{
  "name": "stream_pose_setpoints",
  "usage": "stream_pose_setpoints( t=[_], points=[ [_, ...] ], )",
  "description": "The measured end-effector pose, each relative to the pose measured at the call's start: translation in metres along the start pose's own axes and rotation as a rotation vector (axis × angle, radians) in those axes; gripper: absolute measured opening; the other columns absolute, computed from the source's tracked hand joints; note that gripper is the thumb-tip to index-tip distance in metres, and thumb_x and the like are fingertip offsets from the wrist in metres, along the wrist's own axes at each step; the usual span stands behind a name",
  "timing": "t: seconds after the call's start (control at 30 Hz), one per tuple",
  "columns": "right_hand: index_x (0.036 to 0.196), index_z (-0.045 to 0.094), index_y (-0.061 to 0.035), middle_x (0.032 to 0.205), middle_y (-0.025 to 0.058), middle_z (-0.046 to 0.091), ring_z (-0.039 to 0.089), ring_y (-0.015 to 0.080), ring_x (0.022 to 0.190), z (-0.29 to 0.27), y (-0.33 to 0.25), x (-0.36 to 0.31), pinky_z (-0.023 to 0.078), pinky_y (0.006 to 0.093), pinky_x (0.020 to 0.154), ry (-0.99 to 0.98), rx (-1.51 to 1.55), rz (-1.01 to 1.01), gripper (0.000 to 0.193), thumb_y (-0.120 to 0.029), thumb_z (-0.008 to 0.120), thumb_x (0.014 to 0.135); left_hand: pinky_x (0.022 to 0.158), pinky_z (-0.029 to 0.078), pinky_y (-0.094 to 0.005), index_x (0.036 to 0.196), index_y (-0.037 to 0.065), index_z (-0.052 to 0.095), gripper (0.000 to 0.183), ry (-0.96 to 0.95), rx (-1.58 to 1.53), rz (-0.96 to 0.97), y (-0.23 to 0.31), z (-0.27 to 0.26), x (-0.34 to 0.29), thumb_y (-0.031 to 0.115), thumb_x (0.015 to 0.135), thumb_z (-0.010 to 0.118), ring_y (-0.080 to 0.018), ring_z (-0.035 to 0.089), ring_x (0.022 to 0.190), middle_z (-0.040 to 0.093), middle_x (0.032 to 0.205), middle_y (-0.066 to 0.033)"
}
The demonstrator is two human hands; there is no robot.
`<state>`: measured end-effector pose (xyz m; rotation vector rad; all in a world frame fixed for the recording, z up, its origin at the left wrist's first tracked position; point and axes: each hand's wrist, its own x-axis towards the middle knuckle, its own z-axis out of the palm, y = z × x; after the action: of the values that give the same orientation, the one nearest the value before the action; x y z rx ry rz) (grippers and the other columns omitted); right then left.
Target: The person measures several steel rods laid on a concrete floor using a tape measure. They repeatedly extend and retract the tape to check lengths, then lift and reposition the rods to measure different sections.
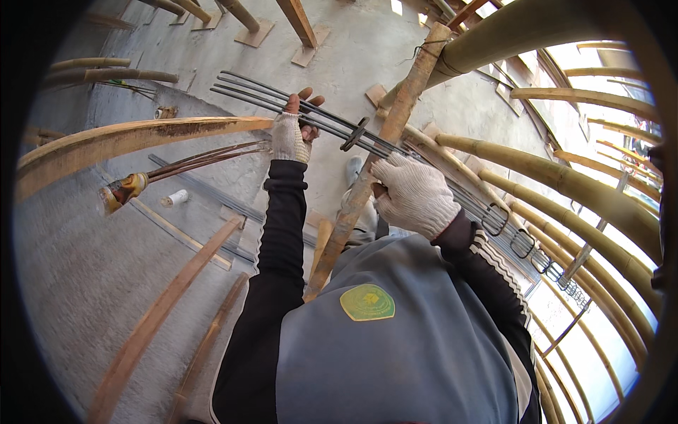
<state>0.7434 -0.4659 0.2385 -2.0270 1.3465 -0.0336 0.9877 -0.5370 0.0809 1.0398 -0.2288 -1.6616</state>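
Concrete floor (212, 311) extends below and around both of my hands. Bamboo poles (558, 169) lie to the right of my right hand. A timber post (346, 212) rises at a slant between my hands. Thin grey rods (332, 126) run from beyond the left hand's far side, across the post, and on past the right hand. My right hand (417, 194), gloved, is curled narrow around the rods just beside the post. My left hand (291, 134), its glove leaving the fingertips bare, touches them near their free ends, fingers half-bent; I cannot tell whether it grips. A wire hoop (355, 134) encircles the rods between my hands; further hoops (522, 242) hang beyond the right.
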Motion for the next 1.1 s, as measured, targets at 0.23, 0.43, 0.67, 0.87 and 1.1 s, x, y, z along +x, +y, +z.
stream_pose_setpoints(
  t=[0.23,0.43,0.67,0.87,1.1],
  points=[
    [0.107,0.073,-0.0120,0.105,0.0052,0.066,0.067,0.0262,0.101,-0.001,-0.018,0.050,0.058,0.0411,0.077,0.148,-0.439,-0.166,0.024,-0.019,0.074,0.084,0.045,0.041,-0.0205,0.136,0.003,0.061,0.050,-0.015,0.032,0.044,0.007,0.011,-0.008,0.043,0.107,0.060,-0.0039,0.043,0.044,0.073,0.118,-0.0174],
    [0.098,0.074,-0.0118,0.097,0.0030,0.066,0.067,0.0225,0.094,-0.005,-0.001,0.066,0.055,0.0411,0.070,0.199,-0.588,-0.351,0.014,-0.015,0.072,0.085,0.046,0.044,-0.0213,0.136,0.000,0.059,0.054,-0.047,0.068,0.084,0.011,0.015,-0.014,0.045,0.108,0.058,-0.0044,0.046,0.045,0.073,0.116,-0.0205],
    [0.095,0.077,-0.0165,0.099,-0.0002,0.068,0.068,0.0218,0.099,-0.017,0.012,0.080,0.058,0.0383,0.076,0.096,-0.603,-0.500,0.011,-0.019,0.075,0.085,0.046,0.043,-0.0203,0.136,0.001,0.059,0.053,-0.052,0.070,0.085,0.017,0.019,-0.018,0.045,0.108,0.059,-0.0042,0.045,0.044,0.072,0.117,-0.0209],
    [0.098,0.078,-0.0188,0.101,-0.0020,0.070,0.068,0.0202,0.102,-0.038,0.029,0.071,0.058,0.0361,0.081,0.059,-0.581,-0.594,0.013,-0.018,0.076,0.085,0.045,0.040,-0.0216,0.135,0.001,0.061,0.051,-0.051,0.089,0.113,0.020,0.027,-0.025,0.045,0.108,0.058,-0.0043,0.044,0.043,0.072,0.117,-0.0212],
    [0.110,0.074,-0.0209,0.110,-0.0011,0.066,0.064,0.0199,0.111,-0.049,0.055,0.044,0.055,0.0374,0.091,0.008,-0.586,-0.578,0.020,-0.019,0.075,0.090,0.045,0.039,-0.0211,0.134,0.001,0.061,0.051,-0.066,0.059,0.114,0.020,0.028,-0.026,0.044,0.108,0.059,-0.0047,0.045,0.043,0.072,0.117,-0.0211]
  ],
)
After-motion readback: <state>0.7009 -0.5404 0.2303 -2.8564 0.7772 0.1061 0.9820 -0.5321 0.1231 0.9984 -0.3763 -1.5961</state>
